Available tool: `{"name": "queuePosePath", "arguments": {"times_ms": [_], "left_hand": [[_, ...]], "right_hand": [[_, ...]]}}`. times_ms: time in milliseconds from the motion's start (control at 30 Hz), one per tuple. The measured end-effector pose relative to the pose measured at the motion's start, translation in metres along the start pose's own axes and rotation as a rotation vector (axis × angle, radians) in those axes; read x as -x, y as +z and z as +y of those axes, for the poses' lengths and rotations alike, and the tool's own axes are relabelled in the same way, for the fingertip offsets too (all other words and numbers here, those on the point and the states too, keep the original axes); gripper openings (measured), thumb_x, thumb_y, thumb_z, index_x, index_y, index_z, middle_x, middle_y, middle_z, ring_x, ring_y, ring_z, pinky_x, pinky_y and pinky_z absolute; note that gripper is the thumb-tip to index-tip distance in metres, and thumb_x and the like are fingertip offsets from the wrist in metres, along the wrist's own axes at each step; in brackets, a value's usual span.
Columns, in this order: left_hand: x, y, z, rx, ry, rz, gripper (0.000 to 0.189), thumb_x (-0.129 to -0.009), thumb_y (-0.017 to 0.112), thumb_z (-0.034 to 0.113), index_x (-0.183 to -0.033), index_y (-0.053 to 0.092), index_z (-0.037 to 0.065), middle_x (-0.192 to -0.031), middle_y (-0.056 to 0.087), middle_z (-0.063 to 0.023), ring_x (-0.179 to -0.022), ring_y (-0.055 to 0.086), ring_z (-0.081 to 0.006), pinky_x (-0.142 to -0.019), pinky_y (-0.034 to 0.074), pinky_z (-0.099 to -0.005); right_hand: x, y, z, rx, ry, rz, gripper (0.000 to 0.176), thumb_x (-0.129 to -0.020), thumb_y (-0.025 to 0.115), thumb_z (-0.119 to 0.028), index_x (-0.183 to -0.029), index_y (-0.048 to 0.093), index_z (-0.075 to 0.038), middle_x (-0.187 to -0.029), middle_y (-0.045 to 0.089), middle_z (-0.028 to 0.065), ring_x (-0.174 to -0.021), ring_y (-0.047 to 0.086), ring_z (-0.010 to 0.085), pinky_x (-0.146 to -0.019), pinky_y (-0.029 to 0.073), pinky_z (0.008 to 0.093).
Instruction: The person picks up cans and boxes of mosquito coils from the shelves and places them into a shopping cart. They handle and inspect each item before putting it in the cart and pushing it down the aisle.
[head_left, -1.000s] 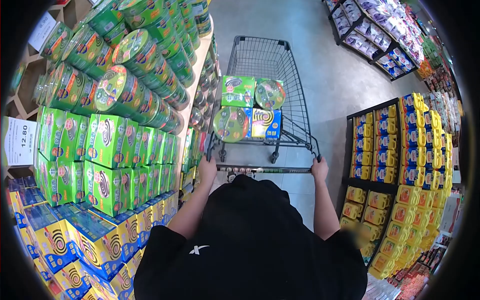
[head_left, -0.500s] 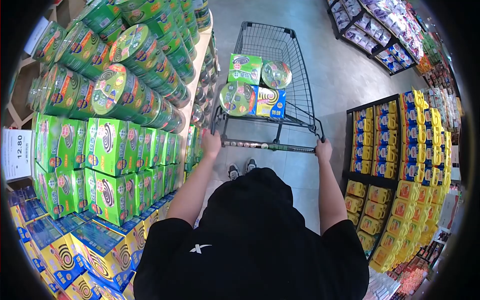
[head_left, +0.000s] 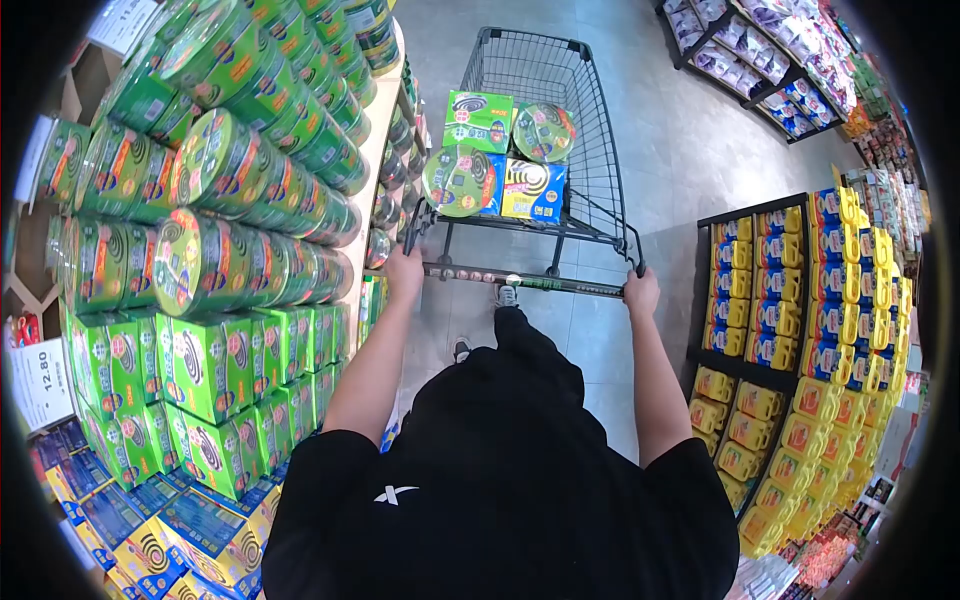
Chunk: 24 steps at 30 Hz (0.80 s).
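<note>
A black wire shopping cart (head_left: 603, 130) stands in front of me. My left hand (head_left: 404, 273) is closed round the left end of its handle bar (head_left: 500, 279). At the right end, my right hand (head_left: 641, 291) grips the handle too, fingers wrapped over it. Inside the cart's near part lie a green box with a black spiral (head_left: 480, 121), two round green tubs, one at the back (head_left: 543, 133) and one in front (head_left: 456, 181), and a blue and yellow box with a spiral (head_left: 534, 187).
On my left, close to the cart, rise stacked green tubs (head_left: 230, 262), green boxes (head_left: 205, 368) and blue-yellow boxes (head_left: 150, 550). A dark rack of yellow jugs (head_left: 780, 290) stands on the right. Grey tiled floor (head_left: 650, 130) runs between; another shelf (head_left: 750, 60) is at far right.
The left-hand stacks have slid down and leftward in view. One foot has stepped forward under the handle. Both hands keep their hold on the cart, which sits slightly further left and higher.
</note>
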<state>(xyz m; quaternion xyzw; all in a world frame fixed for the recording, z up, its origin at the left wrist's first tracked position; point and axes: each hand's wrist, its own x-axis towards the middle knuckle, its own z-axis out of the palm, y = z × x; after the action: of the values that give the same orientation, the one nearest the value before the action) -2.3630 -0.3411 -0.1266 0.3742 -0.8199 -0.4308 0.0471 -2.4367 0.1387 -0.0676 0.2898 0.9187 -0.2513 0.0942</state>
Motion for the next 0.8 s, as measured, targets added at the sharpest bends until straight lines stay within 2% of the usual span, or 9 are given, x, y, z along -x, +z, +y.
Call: {"name": "queuePosePath", "arguments": {"times_ms": [133,233,367,433,500,533,733,767,800], "left_hand": [[-0.009,0.001,0.035,-0.051,0.019,0.05,0.033,-0.09,0.068,0.031,-0.095,0.071,-0.001,-0.072,0.068,-0.0154,-0.07,0.068,-0.0279,-0.07,0.05,-0.0436],[-0.012,-0.004,0.068,-0.017,-0.068,-0.028,0.033,-0.091,0.065,0.03,-0.099,0.069,-0.002,-0.079,0.07,-0.0199,-0.079,0.069,-0.0366,-0.077,0.052,-0.0469],[-0.017,-0.004,0.097,0.001,-0.144,-0.069,0.031,-0.092,0.065,0.028,-0.103,0.068,-0.001,-0.072,0.067,-0.0185,-0.064,0.067,-0.0312,-0.066,0.053,-0.0452],[-0.023,0.008,0.083,-0.024,-0.044,-0.008,0.03,-0.093,0.064,0.027,-0.104,0.068,-0.001,-0.067,0.065,-0.0155,-0.053,0.064,-0.0256,-0.053,0.05,-0.0414],[-0.032,0.02,0.065,-0.038,0.054,0.054,0.029,-0.093,0.064,0.026,-0.103,0.068,-0.001,-0.065,0.064,-0.0147,-0.05,0.063,-0.0244,-0.05,0.05,-0.0403],[-0.018,0.002,0.108,0.027,-0.114,-0.042,0.032,-0.093,0.064,0.028,-0.104,0.068,-0.002,-0.07,0.066,-0.019,-0.06,0.068,-0.0313,-0.061,0.053,-0.0441],[-0.041,0.022,0.073,0.047,-0.111,-0.107,0.032,-0.093,0.063,0.028,-0.103,0.067,-0.002,-0.07,0.066,-0.0194,-0.06,0.068,-0.0313,-0.061,0.053,-0.0441],[-0.045,0.028,0.061,0.034,-0.078,-0.089,0.032,-0.093,0.063,0.028,-0.102,0.067,-0.002,-0.069,0.065,-0.0188,-0.058,0.067,-0.0304,-0.059,0.053,-0.0434],[-0.032,0.008,0.101,0.08,-0.215,-0.159,0.033,-0.093,0.063,0.028,-0.106,0.067,-0.002,-0.073,0.068,-0.0195,-0.066,0.07,-0.0341,-0.065,0.055,-0.0453]], "right_hand": [[-0.013,-0.007,-0.016,-0.01,-0.078,-0.006,0.028,-0.089,0.058,-0.021,-0.105,0.063,0.002,-0.103,0.068,0.0304,-0.103,0.063,0.0493,-0.088,0.048,0.0549],[-0.026,-0.009,-0.021,-0.03,-0.176,-0.005,0.027,-0.087,0.056,-0.015,-0.107,0.061,0.003,-0.103,0.067,0.031,-0.102,0.062,0.0507,-0.089,0.048,0.0544],[-0.053,-0.002,-0.018,-0.079,-0.086,-0.117,0.03,-0.085,0.055,-0.011,-0.11,0.059,0.003,-0.105,0.067,0.0309,-0.103,0.062,0.0502,-0.092,0.048,0.053],[-0.079,0.027,0.015,-0.113,-0.289,0.044,0.018,-0.083,0.054,-0.006,-0.099,0.055,0.003,-0.076,0.065,0.019,-0.059,0.067,0.0311,-0.057,0.053,0.0441],[-0.076,0.013,-0.001,-0.117,-0.153,-0.08,0.029,-0.084,0.056,-0.009,-0.111,0.057,0.003,-0.097,0.067,0.0256,-0.09,0.065,0.0418,-0.081,0.05,0.0482],[-0.077,0.01,-0.003,-0.115,-0.083,-0.14,0.035,-0.085,0.057,-0.01,-0.117,0.058,0.004,-0.107,0.067,0.0289,-0.105,0.064,0.0472,-0.093,0.049,0.0502],[-0.089,0.015,0.001,-0.128,-0.1,-0.122,0.035,-0.084,0.057,-0.009,-0.116,0.058,0.003,-0.103,0.068,0.0264,-0.099,0.065,0.0461,-0.089,0.049,0.0492],[-0.09,0.018,0.008,-0.134,-0.176,-0.068,0.029,-0.085,0.056,-0.007,-0.112,0.057,0.003,-0.093,0.067,0.0234,-0.083,0.065,0.0396,-0.074,0.05,0.0458],[-0.099,0.03,0.025,-0.14,-0.252,-0.014,0.023,-0.086,0.056,-0.005,-0.107,0.055,0.003,-0.083,0.065,0.0205,-0.067,0.065,0.033,-0.06,0.051,0.0424]]}}
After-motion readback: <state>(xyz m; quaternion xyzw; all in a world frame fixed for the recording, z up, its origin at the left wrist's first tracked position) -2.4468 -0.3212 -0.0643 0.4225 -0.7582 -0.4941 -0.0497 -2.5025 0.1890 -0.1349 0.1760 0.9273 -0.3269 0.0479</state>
